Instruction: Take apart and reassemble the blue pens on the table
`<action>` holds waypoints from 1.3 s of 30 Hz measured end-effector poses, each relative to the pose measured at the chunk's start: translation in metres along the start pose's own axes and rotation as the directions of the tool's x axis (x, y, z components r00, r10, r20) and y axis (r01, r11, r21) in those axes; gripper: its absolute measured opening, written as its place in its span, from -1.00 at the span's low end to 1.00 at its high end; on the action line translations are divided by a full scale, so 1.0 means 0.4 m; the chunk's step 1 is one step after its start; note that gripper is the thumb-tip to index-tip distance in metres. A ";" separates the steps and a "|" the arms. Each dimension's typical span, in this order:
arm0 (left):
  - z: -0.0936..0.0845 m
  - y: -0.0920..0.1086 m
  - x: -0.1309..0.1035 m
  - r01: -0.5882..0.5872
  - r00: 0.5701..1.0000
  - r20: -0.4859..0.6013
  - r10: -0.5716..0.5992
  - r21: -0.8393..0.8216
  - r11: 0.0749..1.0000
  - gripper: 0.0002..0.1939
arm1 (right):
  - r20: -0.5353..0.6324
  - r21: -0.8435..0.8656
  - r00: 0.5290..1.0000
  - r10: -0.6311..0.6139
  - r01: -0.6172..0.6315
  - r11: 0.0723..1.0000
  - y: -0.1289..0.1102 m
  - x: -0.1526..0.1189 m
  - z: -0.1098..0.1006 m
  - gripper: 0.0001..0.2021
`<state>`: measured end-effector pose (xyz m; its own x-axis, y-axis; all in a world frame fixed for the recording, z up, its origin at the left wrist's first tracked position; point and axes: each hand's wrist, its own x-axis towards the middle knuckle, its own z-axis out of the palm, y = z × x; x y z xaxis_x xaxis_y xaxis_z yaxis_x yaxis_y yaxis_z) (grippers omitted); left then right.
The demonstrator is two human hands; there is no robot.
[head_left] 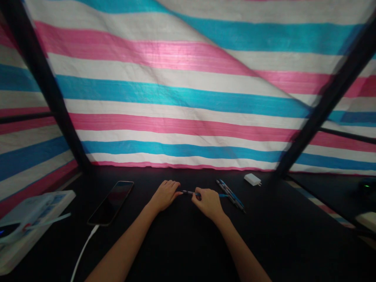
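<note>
A blue pen (pixel 190 192) lies level between my two hands, just above the black table (pixel 182 243). My left hand (pixel 165 194) pinches its dark left end with the fingertips. My right hand (pixel 208 202) is closed around the pen's middle, and the blue right end sticks out past the knuckles. Two more blue pens (pixel 232 196) lie side by side on the table just right of my right hand.
A dark phone (pixel 111 202) lies at the left with a white cable (pixel 84 248) plugged in. A white box (pixel 26 223) sits at the far left edge. A white charger (pixel 252 179) rests at the back right. A striped pink, blue and white tarp (pixel 188 98) walls the space.
</note>
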<state>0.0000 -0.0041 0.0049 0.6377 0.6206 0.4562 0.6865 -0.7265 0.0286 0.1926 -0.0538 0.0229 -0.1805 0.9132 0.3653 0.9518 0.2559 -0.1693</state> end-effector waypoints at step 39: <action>-0.003 -0.001 0.004 0.009 0.999 -0.033 -0.006 0.097 0.995 -0.79 | 0.101 0.084 0.969 -0.227 0.219 0.972 0.016 0.006 0.013 -0.60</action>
<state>0.0002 -0.0031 0.0064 0.6217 0.6147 0.4855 0.7231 -0.6887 -0.0540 0.1970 -0.0485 0.0181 -0.4159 0.8587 0.2996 0.8650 0.4752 -0.1612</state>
